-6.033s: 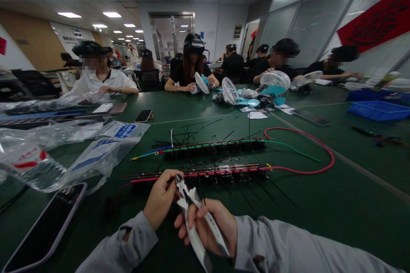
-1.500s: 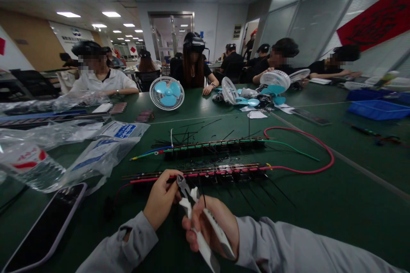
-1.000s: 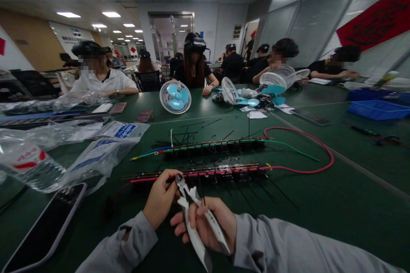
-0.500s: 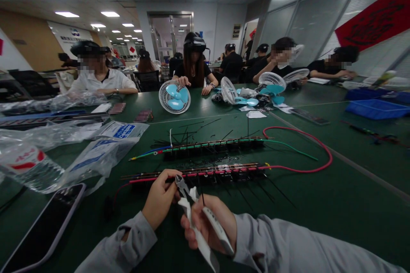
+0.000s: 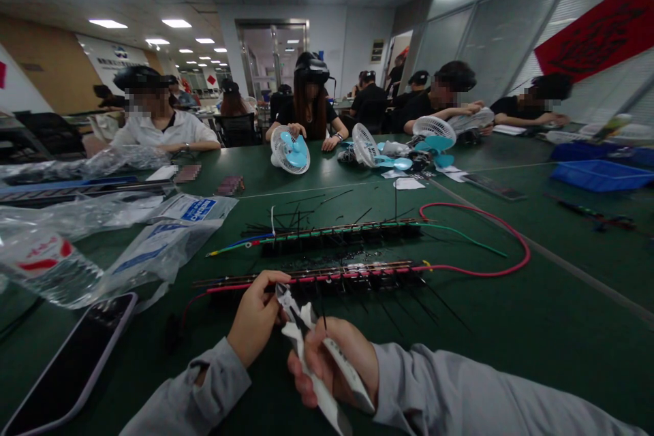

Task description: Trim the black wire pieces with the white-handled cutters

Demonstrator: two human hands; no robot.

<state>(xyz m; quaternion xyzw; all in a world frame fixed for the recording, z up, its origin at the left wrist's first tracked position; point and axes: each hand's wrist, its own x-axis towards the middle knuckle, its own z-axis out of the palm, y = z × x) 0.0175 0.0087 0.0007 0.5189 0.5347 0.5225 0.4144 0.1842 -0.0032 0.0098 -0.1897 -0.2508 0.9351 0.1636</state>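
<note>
My right hand point(image 5: 334, 361) grips white-handled side cutters point(image 5: 306, 347), jaws pointing up toward the near wire bundle point(image 5: 327, 277), a long row of red wire and metal rods bound with black cable ties. My left hand point(image 5: 255, 317) pinches the bundle's left part just beside the cutter jaws. A second bundle point(image 5: 337, 231) with green and blue wires lies parallel behind it. A red wire point(image 5: 490, 231) loops off to the right.
A dark phone point(image 5: 71, 361) lies at the near left beside clear plastic bags point(image 5: 127, 245). Across the green table point(image 5: 511, 327) several people handle small white-and-blue fans point(image 5: 290, 150). A blue tray point(image 5: 603, 175) sits at the far right.
The cutters shifted slightly in my right hand at the bundle. Across the table, a person set a fan down, then turned and drew it back toward themselves.
</note>
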